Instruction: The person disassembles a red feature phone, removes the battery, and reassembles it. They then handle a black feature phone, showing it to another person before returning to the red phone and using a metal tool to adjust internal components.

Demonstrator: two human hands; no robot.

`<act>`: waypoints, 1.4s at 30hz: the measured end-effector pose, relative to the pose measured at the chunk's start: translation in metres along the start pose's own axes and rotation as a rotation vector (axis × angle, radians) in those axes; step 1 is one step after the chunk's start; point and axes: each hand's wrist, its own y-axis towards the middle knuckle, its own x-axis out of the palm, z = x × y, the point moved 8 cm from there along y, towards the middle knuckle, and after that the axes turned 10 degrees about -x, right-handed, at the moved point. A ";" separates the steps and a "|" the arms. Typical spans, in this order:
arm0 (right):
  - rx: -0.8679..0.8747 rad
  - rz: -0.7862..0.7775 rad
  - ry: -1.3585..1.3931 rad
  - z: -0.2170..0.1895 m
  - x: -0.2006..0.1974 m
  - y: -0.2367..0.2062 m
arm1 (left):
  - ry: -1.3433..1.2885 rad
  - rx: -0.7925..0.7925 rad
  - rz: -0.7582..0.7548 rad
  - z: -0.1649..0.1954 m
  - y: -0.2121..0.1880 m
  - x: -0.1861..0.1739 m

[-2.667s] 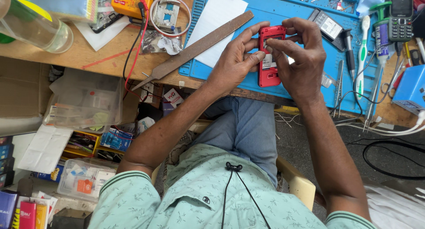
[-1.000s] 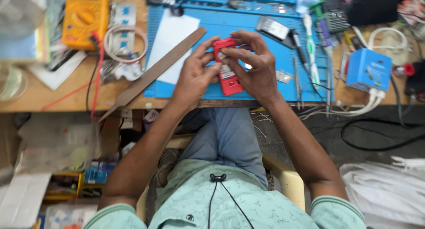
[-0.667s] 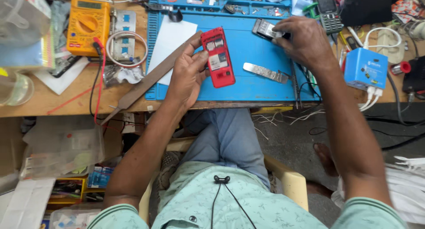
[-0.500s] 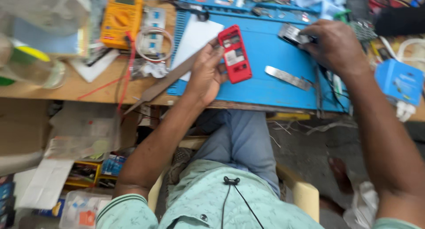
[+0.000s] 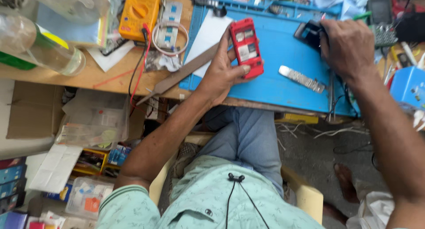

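The red phone [image 5: 246, 47], back cover off and its inner compartments exposed, lies tilted on the left part of the blue mat [image 5: 283, 85], near the mat's left edge. The left hand [image 5: 221, 72] holds the phone from its left side: the fingers are closed around the left edge and the thumb [image 5: 241, 69] presses on the lower face, so the hand is clamped on the phone. To the right of the phone, apart from it, a flat metal strip [image 5: 302, 78] lies at an angle on the mat. Farther right and toward the back, the right hand [image 5: 347, 47] rests palm down on a small dark device [image 5: 307, 32]; its fingers are curled over the device's right end and appear closed on it, though the fingertips are hidden under the hand. Left of the phone, a white sheet [image 5: 208, 36] lies across the mat's edge, and a long metal file [image 5: 181, 74] runs diagonally from under the left hand toward the front edge of the wooden bench [image 5: 106, 76]. Beyond the sheet stands a yellow multimeter [image 5: 139, 10] with a red lead [image 5: 139, 65] trailing toward the bench front, and a coil of white wire [image 5: 170, 32] lies just beside it. A clear bottle [image 5: 42, 47] lies on its side at the far left of the bench. At the right end of the bench a blue box [image 5: 409, 85] stands near the right forearm.
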 end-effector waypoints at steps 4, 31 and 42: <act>0.328 0.472 0.653 0.014 -0.018 -0.023 | 0.022 -0.033 0.051 -0.002 0.002 -0.006; 0.471 0.531 1.334 -0.077 -0.036 0.007 | 0.114 -0.006 -0.037 -0.009 0.005 0.012; 0.606 0.557 1.579 -0.123 -0.001 0.013 | 0.089 0.013 -0.016 -0.008 0.003 0.013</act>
